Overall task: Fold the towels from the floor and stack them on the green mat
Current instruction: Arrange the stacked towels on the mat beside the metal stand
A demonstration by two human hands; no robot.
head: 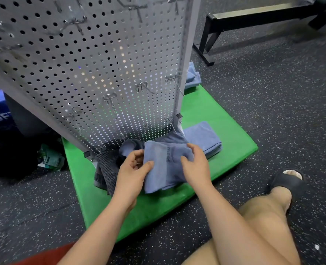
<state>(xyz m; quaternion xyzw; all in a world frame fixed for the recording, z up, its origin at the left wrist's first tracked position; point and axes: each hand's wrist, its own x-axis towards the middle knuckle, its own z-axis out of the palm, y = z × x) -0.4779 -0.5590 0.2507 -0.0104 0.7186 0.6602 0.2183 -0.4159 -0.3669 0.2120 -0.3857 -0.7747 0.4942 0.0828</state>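
As a blue towel [165, 169] lay over the green mat [211, 104], left hand [134, 170] pinched one edge, right hand [195, 165] gripped the other.

Blue towel [166, 165], dark-striped grey towel [106, 169], green mat [225, 115], white-speckled black floor [273, 92].

The pegboard stand [93, 73] stands on the mat [225, 119]. Before its foot lies a folded towel [166, 169], gripped between left hand [133, 171] and right hand [195, 165]; a loose towel [106, 169] lies to its left, a towel stack [204, 136] to its right, more towels [192, 77] behind the stand
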